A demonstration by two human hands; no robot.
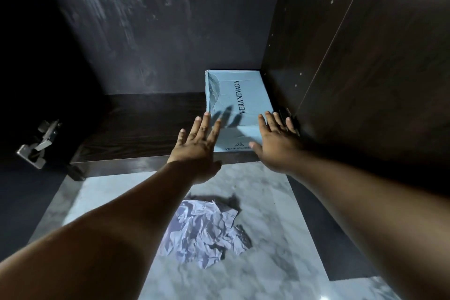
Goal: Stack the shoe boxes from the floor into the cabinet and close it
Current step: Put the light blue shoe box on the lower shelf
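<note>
A light blue shoe box (239, 105) lies flat on the bottom shelf of the dark cabinet (365, 80), against its right wall. The left hand (197, 146) and the right hand (275, 141) are spread at the box's front corners, holding nothing. Crumpled paper (204, 231) lies on the marble floor (280, 238).

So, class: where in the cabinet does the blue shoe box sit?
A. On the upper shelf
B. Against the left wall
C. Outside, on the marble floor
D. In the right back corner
D: the blue shoe box lies flat on the cabinet floor, tucked against the right side wall and the back panel.
</note>
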